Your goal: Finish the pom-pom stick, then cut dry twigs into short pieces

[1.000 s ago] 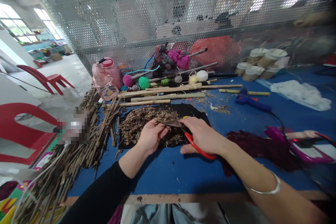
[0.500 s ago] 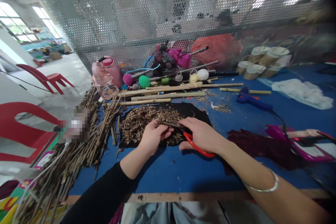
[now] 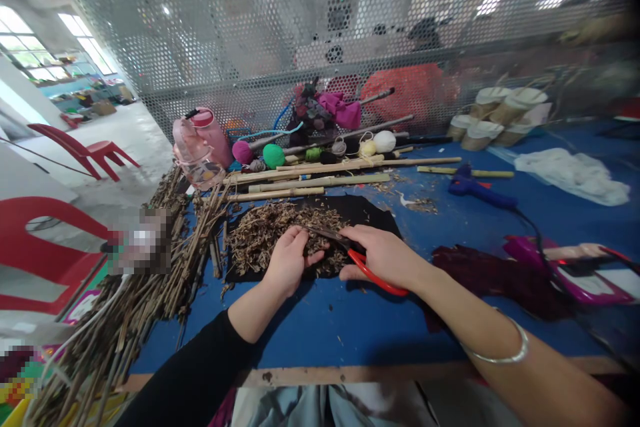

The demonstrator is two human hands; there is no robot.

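My right hand [image 3: 383, 253] is closed around a pair of scissors with red handles [image 3: 375, 275]. Their dark blades [image 3: 327, 233] point left over a heap of dried brown plant bits [image 3: 270, 230]. At the blade tips is my left hand [image 3: 290, 260], its thumb and forefinger pinched together and the other fingers partly extended. Whatever lies in that pinch is too small to make out. Under the heap is a black sheet [image 3: 373, 213] on the blue tabletop [image 3: 320, 327].
Dried stalks [image 3: 165, 280] are piled at the left edge. Behind lie bamboo sticks [image 3: 320, 181], yarn balls [image 3: 273, 156] and a pink jug [image 3: 200, 153]. On the right are a blue glue gun [image 3: 480, 192], dark red cloth [image 3: 490, 273] and paper-covered cups [image 3: 483, 135].
The fingers of my left hand have shifted slightly at the blade tips, with the lower ones a little straighter. My right hand still holds the scissors in nearly the same place.
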